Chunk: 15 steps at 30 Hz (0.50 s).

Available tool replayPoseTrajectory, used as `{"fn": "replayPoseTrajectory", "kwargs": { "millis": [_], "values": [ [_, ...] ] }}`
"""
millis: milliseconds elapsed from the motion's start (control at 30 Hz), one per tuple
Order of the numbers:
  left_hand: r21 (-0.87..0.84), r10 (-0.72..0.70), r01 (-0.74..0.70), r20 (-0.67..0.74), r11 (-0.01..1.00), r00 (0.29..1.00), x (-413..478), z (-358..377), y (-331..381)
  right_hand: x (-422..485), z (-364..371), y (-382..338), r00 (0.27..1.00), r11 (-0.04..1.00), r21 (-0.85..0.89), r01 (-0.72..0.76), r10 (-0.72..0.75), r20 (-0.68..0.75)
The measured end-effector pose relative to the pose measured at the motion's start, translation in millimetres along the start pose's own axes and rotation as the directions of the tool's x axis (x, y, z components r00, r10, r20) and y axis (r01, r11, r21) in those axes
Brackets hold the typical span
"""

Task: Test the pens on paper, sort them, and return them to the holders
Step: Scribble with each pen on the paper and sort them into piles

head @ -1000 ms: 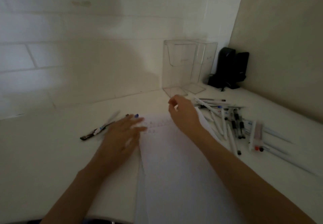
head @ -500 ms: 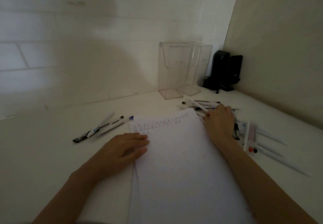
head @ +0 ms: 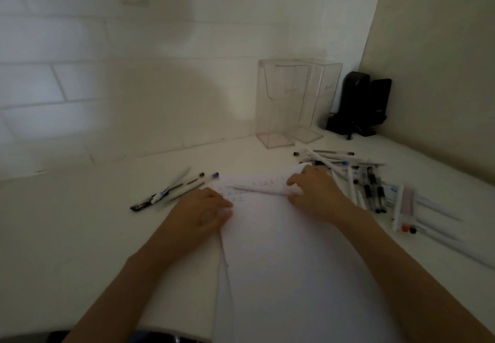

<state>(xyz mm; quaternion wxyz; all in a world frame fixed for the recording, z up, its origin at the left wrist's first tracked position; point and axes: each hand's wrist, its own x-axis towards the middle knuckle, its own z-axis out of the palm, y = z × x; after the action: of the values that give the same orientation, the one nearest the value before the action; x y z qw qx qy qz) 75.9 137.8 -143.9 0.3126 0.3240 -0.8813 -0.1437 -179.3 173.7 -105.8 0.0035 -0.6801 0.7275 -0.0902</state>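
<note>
Left hand flat, fingers straight, pressing paper at its left edge; right hand pinches paper's curled top edge; pen pile just right of paper; risk: lifted sheet may scatter pens across bench.

You've got matt white paper on a smooth, matt white table. Far holders: clear glossy plastic. Right-side pens: smooth plastic barrels. Far-right black unit: plastic, slight sheen.

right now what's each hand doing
left hand: open, flat on the paper
right hand: fingers curled round the paper's top edge
</note>
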Motion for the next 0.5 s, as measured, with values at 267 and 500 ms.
{"fn": "replayPoseTrajectory", "kwargs": {
  "millis": [267, 500],
  "values": [
    [-0.07, -0.022, 0.028, 0.09, 0.997, 0.996, -1.2, 1.9, -4.5, 27.5, 20.9, -66.6, 0.968, 0.968, 0.015, 0.251, -0.25, -0.017],
    [-0.056, -0.03, 0.035, 0.099, 0.998, 0.995, -0.2, 2.7, -6.8, 26.9, 35.0, -71.4, 0.923, 0.954, 0.146, 0.263, -0.205, -0.325]
  ]
}}
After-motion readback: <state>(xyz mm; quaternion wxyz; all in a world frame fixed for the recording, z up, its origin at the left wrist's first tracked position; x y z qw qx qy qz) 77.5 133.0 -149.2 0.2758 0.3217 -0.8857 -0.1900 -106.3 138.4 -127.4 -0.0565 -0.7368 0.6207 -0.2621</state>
